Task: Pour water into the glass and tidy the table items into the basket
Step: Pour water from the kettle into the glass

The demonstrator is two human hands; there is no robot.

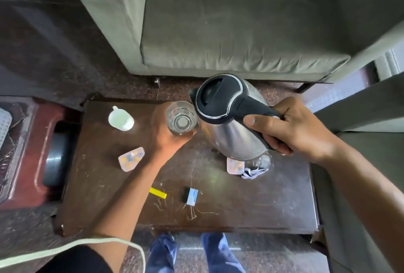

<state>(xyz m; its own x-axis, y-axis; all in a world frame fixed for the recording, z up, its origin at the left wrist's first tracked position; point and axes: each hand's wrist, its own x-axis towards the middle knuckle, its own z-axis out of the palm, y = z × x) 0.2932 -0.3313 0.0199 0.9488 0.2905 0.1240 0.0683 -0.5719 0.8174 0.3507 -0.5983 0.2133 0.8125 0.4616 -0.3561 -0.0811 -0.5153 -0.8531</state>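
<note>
At frame centre, your right hand is gripping the kettle, spout tipping left toward the glass your left hand is cupping.

The rounded steel kettle had a brushed, softly shining metal body, with a matt black plastic lid and handle edged by a glossy silver band; the clear faceted drinking glass was smooth and gleaming; the small white plastic cup looked matt; the dark brown wooden counter was glossy but scratched and scuffed pale in places; the two foil-backed pill blister packs shone faintly; the narrow yellow strip looked smooth; the grey-green armchair was of matt, creased cloth; the floor was speckled brown stone.
</note>
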